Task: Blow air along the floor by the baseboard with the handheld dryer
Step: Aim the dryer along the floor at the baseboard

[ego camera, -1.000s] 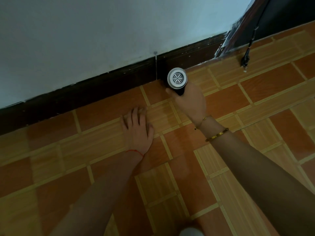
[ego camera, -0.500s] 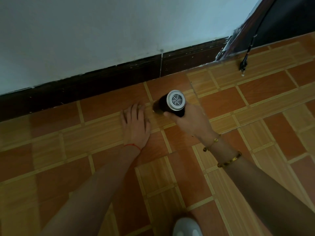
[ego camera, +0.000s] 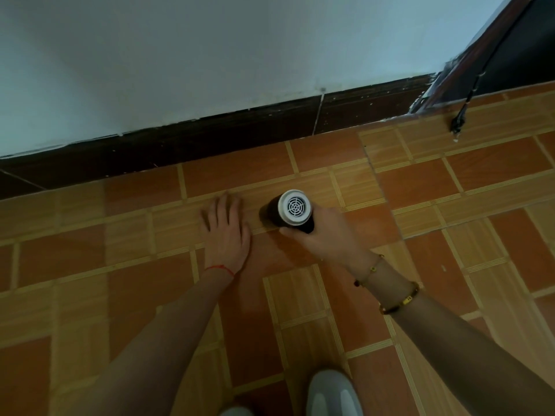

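My right hand grips the handheld dryer, a black barrel with a white grilled rear end that faces the camera. Its nozzle end points down and away toward the orange tiled floor, a short way out from the dark baseboard. My left hand lies flat on the floor just left of the dryer, fingers straight and pointing at the wall.
A white wall rises above the baseboard. At the far right a black cord with a plug hangs down beside a dark door frame. My grey shoe shows at the bottom edge.
The dryer in my right hand has pulled back from the baseboard toward me and now hovers over the floor beside my left hand, which has stayed flat on the tiles.
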